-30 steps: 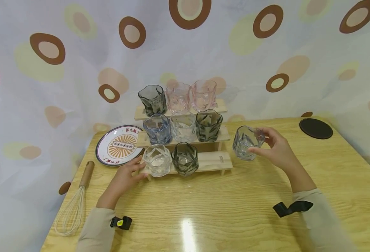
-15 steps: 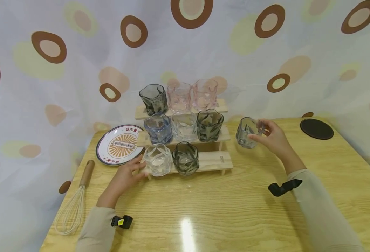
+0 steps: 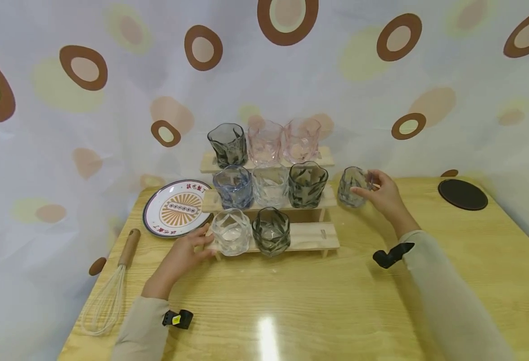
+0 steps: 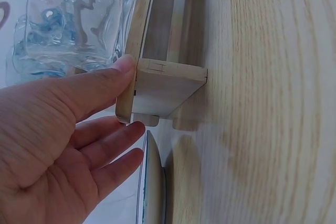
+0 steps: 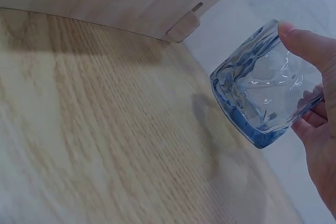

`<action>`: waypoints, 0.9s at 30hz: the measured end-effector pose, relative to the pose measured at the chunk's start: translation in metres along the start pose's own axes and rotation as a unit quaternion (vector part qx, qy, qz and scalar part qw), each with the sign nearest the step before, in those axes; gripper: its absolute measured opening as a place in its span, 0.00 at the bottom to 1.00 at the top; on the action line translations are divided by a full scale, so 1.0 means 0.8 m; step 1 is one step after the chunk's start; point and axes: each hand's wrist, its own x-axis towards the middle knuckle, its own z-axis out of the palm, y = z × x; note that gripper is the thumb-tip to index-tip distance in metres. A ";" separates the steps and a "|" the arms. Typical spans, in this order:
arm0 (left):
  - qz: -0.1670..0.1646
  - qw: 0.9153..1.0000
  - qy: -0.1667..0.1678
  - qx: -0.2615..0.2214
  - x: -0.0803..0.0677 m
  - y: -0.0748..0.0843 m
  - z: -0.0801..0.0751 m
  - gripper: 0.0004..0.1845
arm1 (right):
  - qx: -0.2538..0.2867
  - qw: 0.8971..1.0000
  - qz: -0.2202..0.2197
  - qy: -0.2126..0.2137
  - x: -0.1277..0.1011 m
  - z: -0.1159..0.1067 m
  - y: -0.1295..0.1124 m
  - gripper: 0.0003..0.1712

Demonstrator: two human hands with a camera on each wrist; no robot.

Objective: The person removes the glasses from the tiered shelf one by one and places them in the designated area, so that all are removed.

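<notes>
**Operator A:** Status check. My right hand (image 3: 383, 193) pinches the bluish tumbler (image 3: 352, 186) between thumb and fingers. The wrist view shows it clear of the table (image 3: 336, 301), tilted, just beside the right end of the stepped wooden rack (image 3: 311, 235) at middle-shelf height.

**Operator B:** And the left?

**Operator A:** My left hand (image 3: 181, 260) has its fingers fairly straight, thumb pressed against the left end of the rack's bottom step, beside the clear glass (image 3: 231, 231). It steadies the rack; it grips nothing.

**Operator B:** Hazards?

**Operator A:** Three, in my judgement. One: the pinch sits high on a smooth faceted wall, so the tumbler could slip and strike the table. Two: the dark glass (image 3: 307, 184) stands close, so a sideways drift could knock it off the shelf. Three: too hard a thumb push could shift the rack and rattle all eight glasses.
</notes>
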 end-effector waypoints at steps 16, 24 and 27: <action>-0.025 1.000 -0.012 -0.012 -0.002 0.001 0.001 0.24 | 0.009 0.999 0.039 0.013 0.030 0.032 0.021 0.53; -0.020 1.000 -0.011 -0.012 -0.002 0.000 0.002 0.24 | 0.002 0.999 0.034 0.010 0.029 0.035 0.025 0.56; -0.016 1.000 -0.007 -0.008 -0.001 0.001 0.001 0.24 | 0.000 0.999 0.032 0.010 0.032 0.036 0.025 0.56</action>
